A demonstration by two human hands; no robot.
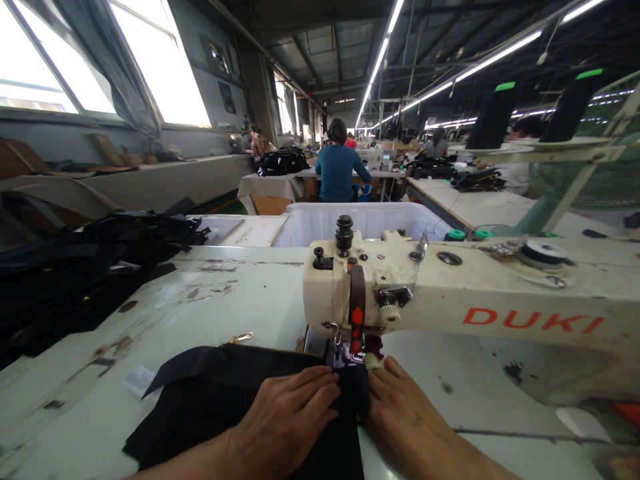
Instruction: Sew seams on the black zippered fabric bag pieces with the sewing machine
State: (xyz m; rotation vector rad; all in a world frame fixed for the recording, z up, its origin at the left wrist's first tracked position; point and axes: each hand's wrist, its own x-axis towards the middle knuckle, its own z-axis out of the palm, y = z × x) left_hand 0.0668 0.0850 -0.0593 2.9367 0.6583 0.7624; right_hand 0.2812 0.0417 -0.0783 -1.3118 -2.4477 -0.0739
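Note:
Black fabric [215, 393] lies on the pale green table, its right part reaching under the needle area of a cream sewing machine [430, 287]. My left hand [295, 413] rests on the cloth just left of the presser foot, fingers together and pressed flat on it. On the right edge of the cloth, my right hand [400, 407] has its fingers bent around the fabric beside the foot; its fingertips are partly hidden. A gold-coloured zipper pull [240, 338] sticks out at the far edge of the fabric.
Dark fabric pieces [100, 267] are heaped at the left. Behind the machine stands a white plastic bin [360, 215]. Black thread cones [493, 119] and a green fan [575, 173] are at the right. A person in blue [339, 167] sits farther ahead.

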